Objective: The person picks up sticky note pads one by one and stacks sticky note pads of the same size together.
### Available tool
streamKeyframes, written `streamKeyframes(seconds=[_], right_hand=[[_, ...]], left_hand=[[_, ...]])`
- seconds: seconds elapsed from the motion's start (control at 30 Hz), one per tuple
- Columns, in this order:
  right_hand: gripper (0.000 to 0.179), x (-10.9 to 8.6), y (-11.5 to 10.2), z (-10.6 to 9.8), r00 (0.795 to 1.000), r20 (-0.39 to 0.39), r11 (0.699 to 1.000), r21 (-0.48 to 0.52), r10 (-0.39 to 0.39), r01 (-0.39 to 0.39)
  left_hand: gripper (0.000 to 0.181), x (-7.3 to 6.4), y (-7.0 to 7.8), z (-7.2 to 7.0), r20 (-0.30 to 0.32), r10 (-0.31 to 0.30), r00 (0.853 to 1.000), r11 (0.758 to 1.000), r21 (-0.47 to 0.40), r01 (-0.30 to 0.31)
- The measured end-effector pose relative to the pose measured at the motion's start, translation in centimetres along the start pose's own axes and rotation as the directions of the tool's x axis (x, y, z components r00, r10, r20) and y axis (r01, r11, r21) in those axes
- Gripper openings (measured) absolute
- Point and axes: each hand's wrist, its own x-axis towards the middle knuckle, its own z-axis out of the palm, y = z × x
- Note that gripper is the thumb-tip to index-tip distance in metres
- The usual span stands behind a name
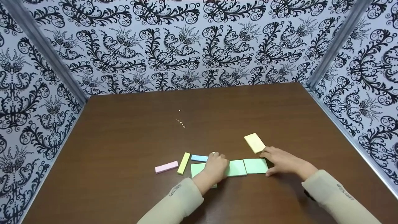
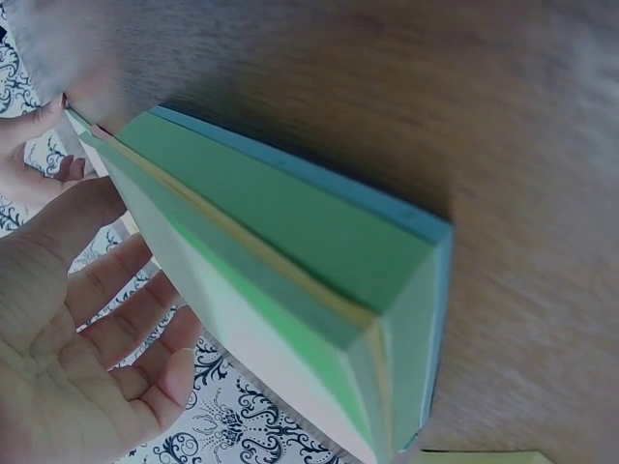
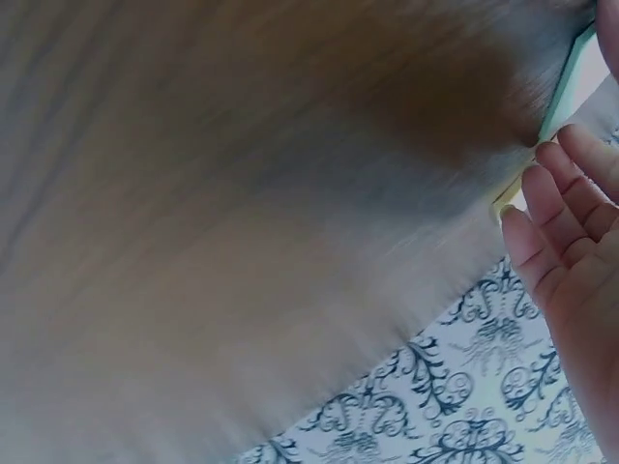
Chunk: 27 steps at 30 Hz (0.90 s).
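Pale green sticky-note pads lie in a row, among them a middle pad and a right-end pad. My left hand is over the left part of the row, its fingers bent; whether they pinch a pad is hidden. In the left wrist view, its thumb meets the edge of a layered green, yellow and blue stack. My right hand spans the right-end pad's outer edge, thumb at the near corner. Its fingers, fairly straight, reach close to a pale yellow pad.
Left of the row lie a pink strip pad, a yellow strip pad and a blue strip pad. Small bright specks show farther back on the brown table. Patterned walls stand at the back and both sides.
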Motion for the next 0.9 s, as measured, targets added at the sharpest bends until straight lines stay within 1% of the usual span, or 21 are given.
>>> streamKeyframes(seconds=[0.13,0.27,0.47,0.53,0.67,0.77,0.9], right_hand=[[0.051,-0.08,0.5,0.11,1.0,-0.004,0.999,0.041,-0.031,0.031],[0.045,-0.01,0.69,0.16,0.999,0.009,0.997,0.063,-0.039,0.038],[0.04,0.02,0.53,0.19,1.0,0.027,0.995,0.097,0.009,-0.012],[0.039,-0.04,0.46,0.14,0.999,0.025,0.994,0.1,0.029,-0.031],[0.04,-0.15,0.57,-0.1,0.998,0.022,0.995,0.077,0.066,-0.068],[0.04,-0.22,0.7,-0.39,0.997,-0.002,0.996,0.062,0.072,-0.072],[0.04,-0.25,0.54,-0.76,0.997,-0.064,0.996,0.079,0.053,-0.048]], left_hand=[[0.011,-0.02,-0.05,-0.01,-0.005,0.001,1.0,1.0,0.001,-0.001],[0.009,0.0,-0.04,-0.01,-0.016,-0.001,1.0,1.0,-0.021,0.001],[0.01,0.07,0.04,0.08,0.003,-0.001,1.0,1.0,-0.014,0.001],[0.01,0.08,0.06,0.11,0.0,0.001,1.0,1.0,-0.005,-0.001],[0.01,0.05,0.08,0.04,-0.016,0.007,1.0,1.0,0.02,-0.007],[0.01,0.07,0.06,0.01,-0.018,0.007,1.0,1.0,0.023,-0.007],[0.011,0.1,-0.01,0.03,-0.005,0.007,1.0,1.0,0.013,-0.007]])
